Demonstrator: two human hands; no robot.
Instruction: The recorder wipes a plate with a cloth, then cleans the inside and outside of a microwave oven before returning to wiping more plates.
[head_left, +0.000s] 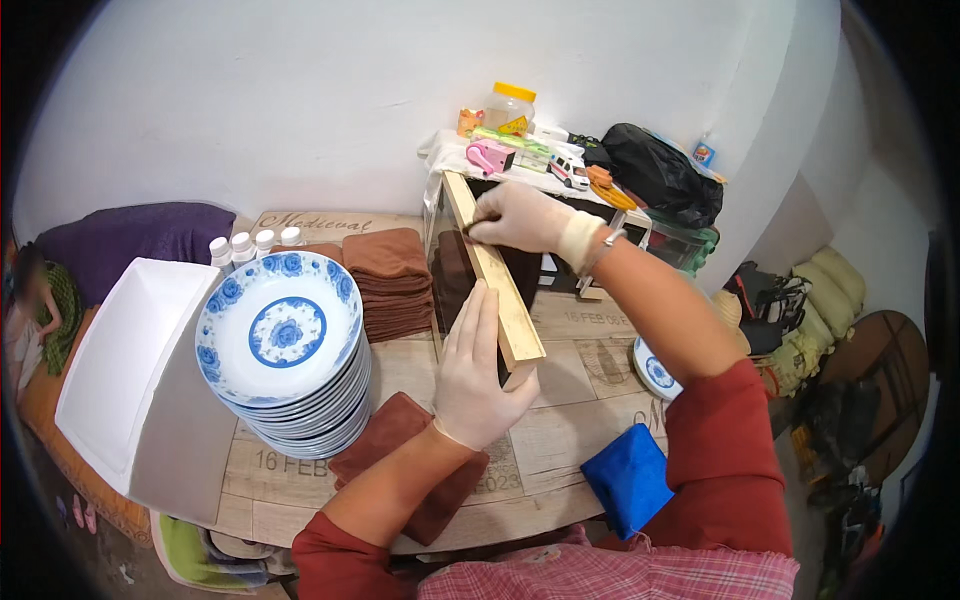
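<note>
A pale wooden frame (499, 281) with a dark, glossy panel stands tilted on edge in front of me. My left hand (476, 367), in a pale glove, holds its near end, fingers along the side. My right hand (521, 221), gloved too, has its fingers curled together against the frame's upper edge farther back; whether they grip it or something small is hidden. Beneath my left forearm lies a folded brown cloth (390, 439). Left of the frame rise a stack of brown cloths (386, 281) and a tall stack of blue-flowered white plates (289, 334).
A white foam box (161, 315) and several white-capped bottles (241, 244) stand to the left. A blue cloth (630, 476) lies near the front edge; another plate (654, 369) is at right. Behind, toys and a yellow-lidded jar (511, 105) cover a raised surface. A person (34, 315) sits far left.
</note>
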